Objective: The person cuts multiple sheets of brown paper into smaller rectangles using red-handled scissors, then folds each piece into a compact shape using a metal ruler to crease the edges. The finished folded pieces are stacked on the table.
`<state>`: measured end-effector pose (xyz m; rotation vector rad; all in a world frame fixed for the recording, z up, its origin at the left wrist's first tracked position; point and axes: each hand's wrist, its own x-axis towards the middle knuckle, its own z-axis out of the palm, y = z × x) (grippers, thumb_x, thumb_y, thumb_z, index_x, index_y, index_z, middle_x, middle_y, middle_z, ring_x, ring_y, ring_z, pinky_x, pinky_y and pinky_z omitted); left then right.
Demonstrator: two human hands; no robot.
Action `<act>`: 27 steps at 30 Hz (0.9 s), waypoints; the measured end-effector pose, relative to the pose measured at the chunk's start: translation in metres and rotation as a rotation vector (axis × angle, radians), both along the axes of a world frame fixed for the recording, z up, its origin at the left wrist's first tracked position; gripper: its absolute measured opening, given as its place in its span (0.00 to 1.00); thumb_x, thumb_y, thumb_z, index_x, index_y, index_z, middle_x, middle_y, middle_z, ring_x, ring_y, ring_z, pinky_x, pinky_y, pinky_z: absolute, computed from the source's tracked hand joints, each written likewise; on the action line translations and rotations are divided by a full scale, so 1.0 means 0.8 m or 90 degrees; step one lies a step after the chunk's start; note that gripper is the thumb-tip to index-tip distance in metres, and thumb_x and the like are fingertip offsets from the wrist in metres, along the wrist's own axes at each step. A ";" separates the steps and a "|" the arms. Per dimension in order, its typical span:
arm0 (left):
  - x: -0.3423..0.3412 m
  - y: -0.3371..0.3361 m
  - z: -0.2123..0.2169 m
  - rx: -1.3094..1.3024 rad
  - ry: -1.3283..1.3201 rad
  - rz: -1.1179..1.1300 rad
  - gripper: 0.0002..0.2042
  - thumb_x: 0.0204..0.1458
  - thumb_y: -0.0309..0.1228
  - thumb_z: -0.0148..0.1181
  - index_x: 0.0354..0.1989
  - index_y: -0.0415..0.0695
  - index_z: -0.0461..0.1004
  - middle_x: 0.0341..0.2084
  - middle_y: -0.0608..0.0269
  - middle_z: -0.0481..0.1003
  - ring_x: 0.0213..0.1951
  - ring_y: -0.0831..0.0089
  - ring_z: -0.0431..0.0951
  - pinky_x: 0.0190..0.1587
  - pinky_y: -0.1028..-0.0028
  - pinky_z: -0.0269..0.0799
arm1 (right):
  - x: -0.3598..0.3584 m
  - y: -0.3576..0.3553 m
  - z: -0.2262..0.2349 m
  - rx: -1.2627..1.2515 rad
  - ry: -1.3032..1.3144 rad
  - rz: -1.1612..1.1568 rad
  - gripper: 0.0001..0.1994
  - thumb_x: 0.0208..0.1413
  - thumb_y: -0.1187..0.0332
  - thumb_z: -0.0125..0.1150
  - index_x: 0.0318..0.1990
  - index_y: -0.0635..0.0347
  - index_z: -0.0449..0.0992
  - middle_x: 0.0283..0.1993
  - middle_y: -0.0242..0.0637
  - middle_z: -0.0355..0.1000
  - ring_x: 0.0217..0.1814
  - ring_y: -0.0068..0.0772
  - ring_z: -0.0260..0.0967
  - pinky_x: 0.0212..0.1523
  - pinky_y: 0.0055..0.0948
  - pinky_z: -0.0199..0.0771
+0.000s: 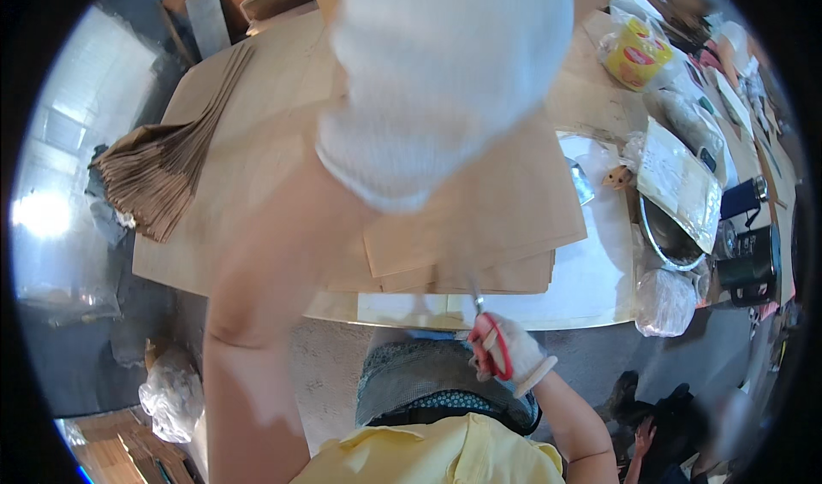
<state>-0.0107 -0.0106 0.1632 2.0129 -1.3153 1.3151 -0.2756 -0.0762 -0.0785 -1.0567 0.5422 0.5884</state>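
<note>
Left hand (pixel 445 73): in a white knit glove, raised close to the camera at 12 o'clock, blurred and filling the upper centre; its bare forearm runs down to the lower edge at 7 o'clock; whether the fingers are apart or together cannot be told, and nothing is seen in it. Right hand (pixel 505 351): also in a white knit glove, at 5 o'clock from the centre, fingers clamped together through the red handles of a pair of scissors (pixel 486 338), whose short metal blades point up toward 12 o'clock and meet the near edge of the sheets. Brown paper sheets (pixel 497 219): a flat stack at the centre, lying on the counter (pixel 599 287), their lower edge just above the scissors. Fanned bundle of brown paper bags (pixel 163 176): at 9 o'clock on the counter, well apart from the scissors. Yellow packet in clear wrap (pixel 638 52): at 1 o'clock, far side. Metal bowl (pixel 672 236): at 3 o'clock, partly covered by a clear plastic sleeve of papers (pixel 681 180). Clear plastic bag, knotted (pixel 666 302): at 4 o'clock by the counter's edge. Dark mugs (pixel 749 266): at 3 o'clock near the rim. White plastic bag (pixel 171 394): on the floor at 8 o'clock.
</note>
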 end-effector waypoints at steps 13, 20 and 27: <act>-0.089 0.044 -0.269 0.449 0.638 0.048 0.19 0.51 0.41 0.70 0.50 0.50 0.78 0.46 0.58 0.75 0.50 0.55 0.76 0.54 0.58 0.74 | 0.014 -0.057 0.017 0.205 0.066 -0.206 0.46 0.58 0.19 0.39 0.44 0.61 0.73 0.30 0.37 0.73 0.28 0.33 0.73 0.33 0.34 0.80; -0.083 0.048 -0.277 0.409 0.636 0.048 0.17 0.53 0.37 0.68 0.50 0.49 0.76 0.44 0.56 0.76 0.49 0.54 0.77 0.52 0.58 0.75 | -0.024 -0.086 0.015 0.018 0.042 -0.104 0.31 0.70 0.34 0.46 0.43 0.59 0.70 0.24 0.32 0.71 0.22 0.29 0.72 0.27 0.30 0.77; -0.071 0.057 -0.278 0.394 0.626 -0.053 0.16 0.54 0.35 0.67 0.50 0.48 0.77 0.43 0.56 0.76 0.49 0.54 0.78 0.53 0.59 0.76 | -0.004 -0.124 -0.012 -0.098 0.025 -0.251 0.27 0.71 0.39 0.51 0.36 0.55 0.71 0.19 0.26 0.64 0.16 0.21 0.61 0.17 0.23 0.62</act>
